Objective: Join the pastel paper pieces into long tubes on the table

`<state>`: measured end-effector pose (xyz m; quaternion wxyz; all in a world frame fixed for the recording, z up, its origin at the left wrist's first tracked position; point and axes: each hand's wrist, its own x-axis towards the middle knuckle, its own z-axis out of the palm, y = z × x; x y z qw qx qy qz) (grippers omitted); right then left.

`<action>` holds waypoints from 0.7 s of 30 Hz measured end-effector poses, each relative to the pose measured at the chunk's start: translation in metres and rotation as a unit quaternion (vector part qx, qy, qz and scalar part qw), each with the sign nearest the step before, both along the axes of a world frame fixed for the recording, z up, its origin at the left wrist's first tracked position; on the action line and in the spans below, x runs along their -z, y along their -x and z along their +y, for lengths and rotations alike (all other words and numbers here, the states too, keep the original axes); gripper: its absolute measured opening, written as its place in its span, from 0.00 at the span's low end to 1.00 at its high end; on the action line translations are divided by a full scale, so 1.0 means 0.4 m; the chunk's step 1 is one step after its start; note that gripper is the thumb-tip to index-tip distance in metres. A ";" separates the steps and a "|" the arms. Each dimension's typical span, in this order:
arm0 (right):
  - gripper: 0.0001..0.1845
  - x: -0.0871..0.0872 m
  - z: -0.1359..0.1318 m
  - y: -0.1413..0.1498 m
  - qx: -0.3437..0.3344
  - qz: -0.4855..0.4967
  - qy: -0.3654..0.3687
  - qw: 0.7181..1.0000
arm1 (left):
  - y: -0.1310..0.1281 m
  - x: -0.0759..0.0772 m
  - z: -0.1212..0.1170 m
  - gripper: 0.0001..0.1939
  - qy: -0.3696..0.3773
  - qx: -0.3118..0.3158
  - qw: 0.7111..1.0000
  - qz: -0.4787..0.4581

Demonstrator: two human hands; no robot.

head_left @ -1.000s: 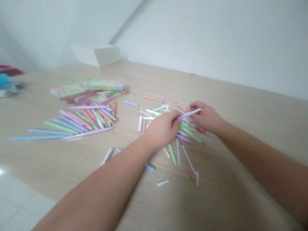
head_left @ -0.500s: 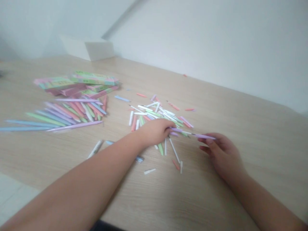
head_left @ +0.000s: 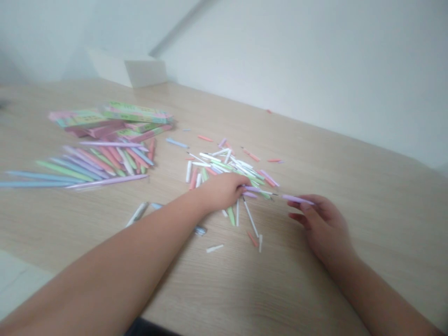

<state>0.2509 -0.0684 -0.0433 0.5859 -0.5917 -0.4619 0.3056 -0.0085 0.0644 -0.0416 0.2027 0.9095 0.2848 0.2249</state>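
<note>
As the head camera is looking forward and down across it, table: a wooden table (head_left: 350, 284) is bearing all the pens and packets.

Left hand: the left hand (head_left: 222, 192) is curling its fingers and pinching a lilac pen body (head_left: 252, 189), which has a thin white tip; the fingertips are partly hidden.

Right hand: the right hand (head_left: 325, 226) is pinching a lilac tube (head_left: 297, 199) between thumb and forefinger, with the other fingers loosely bent.

Between the hands: a small gap is separating the white tip from the lilac tube, and the two pieces are not touching.

Nearest things: loose pen pieces (head_left: 224, 164) in white, green, pink, lilac and blue are lying crisscrossed beside and under the left hand, with a few strays nearer the person.

Order on the table: a batch of fanned pens (head_left: 105, 167) is lying roughly side by side at the far left, while many pieces are remaining scattered in the middle. How many are complete cannot be told.

Further back: pastel packets (head_left: 136, 113) are lying stacked beyond the fanned pens.

Surroundings: a white box (head_left: 145, 74) is standing against a white wall (head_left: 315, 56), and a tile floor (head_left: 17, 284) is showing at the lower left.
</note>
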 end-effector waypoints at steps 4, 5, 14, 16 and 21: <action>0.12 0.004 -0.002 0.003 -0.017 -0.023 -0.002 1.000 | 0.000 -0.001 0.001 0.15 0.004 -0.001 1.000 0.004; 0.12 0.004 -0.003 0.005 -0.022 -0.030 -0.001 0.999 | 0.000 -0.001 0.001 0.14 0.004 0.000 1.000 0.006; 0.03 -0.006 0.027 -0.070 0.045 -0.006 -0.055 0.997 | -0.002 -0.010 -0.003 0.12 0.000 -0.033 0.999 -0.005; 0.03 -0.006 0.033 -0.089 0.033 -0.106 -0.009 0.994 | -0.004 -0.015 -0.004 0.12 0.005 -0.044 0.999 -0.015; 0.06 -0.030 0.063 -0.057 -0.029 -0.429 0.116 0.896 | -0.006 -0.024 -0.009 0.12 0.015 -0.049 0.998 -0.032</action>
